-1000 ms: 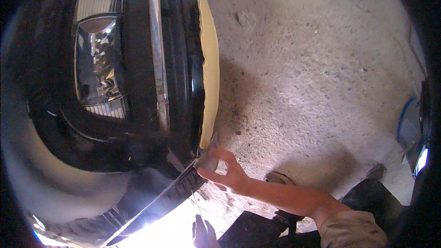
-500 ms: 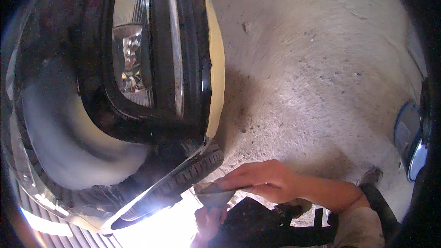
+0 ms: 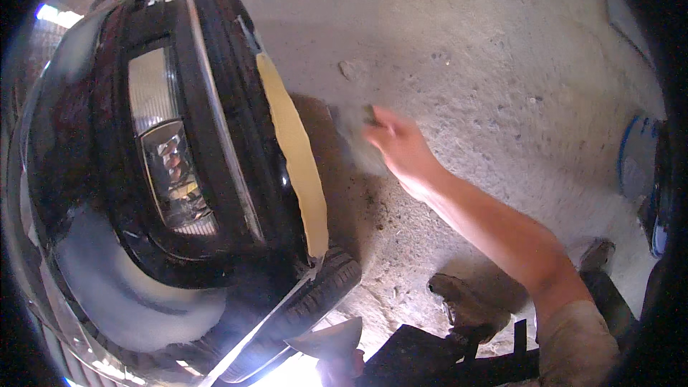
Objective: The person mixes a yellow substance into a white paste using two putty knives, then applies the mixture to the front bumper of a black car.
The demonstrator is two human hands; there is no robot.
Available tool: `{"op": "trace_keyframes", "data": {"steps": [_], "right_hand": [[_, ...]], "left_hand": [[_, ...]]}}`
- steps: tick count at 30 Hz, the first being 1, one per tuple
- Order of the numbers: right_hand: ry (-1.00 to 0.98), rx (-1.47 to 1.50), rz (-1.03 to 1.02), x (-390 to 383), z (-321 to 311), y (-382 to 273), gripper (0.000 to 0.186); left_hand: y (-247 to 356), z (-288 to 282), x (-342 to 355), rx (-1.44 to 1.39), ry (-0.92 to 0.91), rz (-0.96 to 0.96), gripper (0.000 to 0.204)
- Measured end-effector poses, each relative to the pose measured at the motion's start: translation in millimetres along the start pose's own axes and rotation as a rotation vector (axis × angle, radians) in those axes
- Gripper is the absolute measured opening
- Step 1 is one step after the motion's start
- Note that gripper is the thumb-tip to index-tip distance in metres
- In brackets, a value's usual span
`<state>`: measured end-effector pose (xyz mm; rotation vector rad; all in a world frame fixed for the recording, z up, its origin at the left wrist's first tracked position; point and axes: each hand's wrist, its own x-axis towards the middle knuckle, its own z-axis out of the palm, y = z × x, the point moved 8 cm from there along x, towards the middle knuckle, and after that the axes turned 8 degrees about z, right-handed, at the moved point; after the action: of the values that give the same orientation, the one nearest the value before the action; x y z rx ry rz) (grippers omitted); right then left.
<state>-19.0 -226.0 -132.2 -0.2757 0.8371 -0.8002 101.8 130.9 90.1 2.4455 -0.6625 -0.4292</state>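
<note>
My right hand (image 3: 401,143) is stretched out over the floor, fingers closed on a flat greyish spreader (image 3: 355,132), smeared by motion. It is nearest to the black car bumper (image 3: 233,86), apart from its edge. Along that edge runs a yellowish band of filler (image 3: 297,161). Low in the view, beside the tire (image 3: 326,290), my left hand (image 3: 340,369) grips a flat grey putty knife with a flared blade (image 3: 330,337). Most of the left hand is cut off by the lower rim of the picture.
A lamp unit (image 3: 172,165) is set in the bumper. A grey-and-yellow sanded patch (image 3: 150,301) covers the wheel-arch corner. A round blue-rimmed tin (image 3: 638,161) stands at the far right. My shoe (image 3: 466,304) rests on the rough floor (image 3: 502,122); glare (image 3: 294,373) shines below.
My right hand has moved up and away from the left hand, carrying the spreader toward the filler band. The view has shifted, and the putty knife in my left hand now shows plainly.
</note>
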Motion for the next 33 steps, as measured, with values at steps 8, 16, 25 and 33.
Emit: {"op": "trace_keyframes", "data": {"steps": [8, 16, 25, 33], "right_hand": [[-0.249, 0.259, 0.034, 62.2, 60.3, -87.2, 0.027], [-0.282, 0.114, -0.017, 57.7, 70.5, -88.6, 0.027], [-0.318, 0.180, -0.059, 23.2, 66.9, -53.6, 0.040], [-0.346, 0.280, -0.172, -10.7, 66.8, -38.8, 0.043]], "left_hand": [[3.5, 7.0, 3.1, 0.074, -0.051, -0.005, 0.053], [2.9, 3.7, -3.0, 0.101, -0.053, -0.020, 0.054], [8.0, 5.4, -2.1, 0.128, -0.071, -0.011, 0.054], [8.4, 3.3, -3.5, 0.141, -0.078, -0.008, 0.055]]}}
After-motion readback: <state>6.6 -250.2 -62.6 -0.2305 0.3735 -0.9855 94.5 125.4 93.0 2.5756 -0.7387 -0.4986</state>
